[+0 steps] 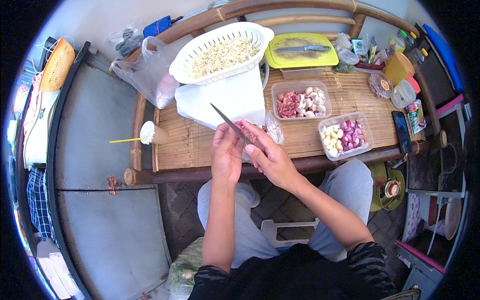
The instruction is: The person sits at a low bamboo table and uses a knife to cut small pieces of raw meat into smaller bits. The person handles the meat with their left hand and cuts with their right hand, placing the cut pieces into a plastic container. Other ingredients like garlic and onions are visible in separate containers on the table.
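My right hand (273, 161) grips a knife (228, 120), its blade pointing up and left across the fingers of my left hand (227, 153). Between my hands is a small reddish piece (245, 132), mostly covered by the fingers, perhaps a shallot. Behind my hands lies a clear plastic bag (275, 129) with reddish contents. To the right, one plastic tub (350, 153) holds peeled garlic cloves (331, 138) and peeled shallots (351, 135). A second tub (302, 118) behind it holds unpeeled shallots (288, 105) and unpeeled garlic (312, 101).
A white basket (268, 33) of bean sprouts, white paper (221, 99) and a lidded cup (147, 132) with a straw stand at left. A second knife (303, 48) rests on a yellow-green board (275, 56). A phone (401, 131) lies right, near a gas cylinder (375, 195) below.
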`<state>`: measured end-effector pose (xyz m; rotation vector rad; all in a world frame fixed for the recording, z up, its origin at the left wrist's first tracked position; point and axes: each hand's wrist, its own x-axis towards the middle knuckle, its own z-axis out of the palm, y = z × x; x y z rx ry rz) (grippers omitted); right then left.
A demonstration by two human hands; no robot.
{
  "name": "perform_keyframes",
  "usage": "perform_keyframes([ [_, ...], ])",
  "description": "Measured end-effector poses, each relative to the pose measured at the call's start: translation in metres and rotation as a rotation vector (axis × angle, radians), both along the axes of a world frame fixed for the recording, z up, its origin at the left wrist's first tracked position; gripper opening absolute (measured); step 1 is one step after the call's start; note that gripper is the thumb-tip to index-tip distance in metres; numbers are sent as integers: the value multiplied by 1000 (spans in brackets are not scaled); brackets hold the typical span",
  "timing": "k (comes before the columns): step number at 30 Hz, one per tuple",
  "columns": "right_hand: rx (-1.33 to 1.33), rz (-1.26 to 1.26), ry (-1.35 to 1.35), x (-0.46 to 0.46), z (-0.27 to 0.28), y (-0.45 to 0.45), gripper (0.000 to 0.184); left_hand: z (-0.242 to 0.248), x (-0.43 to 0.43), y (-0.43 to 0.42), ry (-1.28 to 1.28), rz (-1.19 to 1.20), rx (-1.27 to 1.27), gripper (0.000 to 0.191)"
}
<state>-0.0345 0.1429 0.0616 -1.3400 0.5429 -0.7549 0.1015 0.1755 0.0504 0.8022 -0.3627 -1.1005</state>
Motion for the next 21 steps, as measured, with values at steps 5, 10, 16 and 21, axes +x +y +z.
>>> perform_keyframes([
  [5, -13, 0, 20, 4, -7, -1, 52, 0, 2, 0, -14, 13, -3, 18],
  [10, 56, -5, 61, 1, -1, -2, 51, 1, -1, -3, -6, 47, 14, 16],
  [16, 144, -6, -43, 2, 2, -1, 47, -4, -2, -5, 13, 59, -16, 15],
  [21, 355, 46, -176, 3, -1, -2, 45, -8, -4, -5, 56, 51, -32, 16],
])
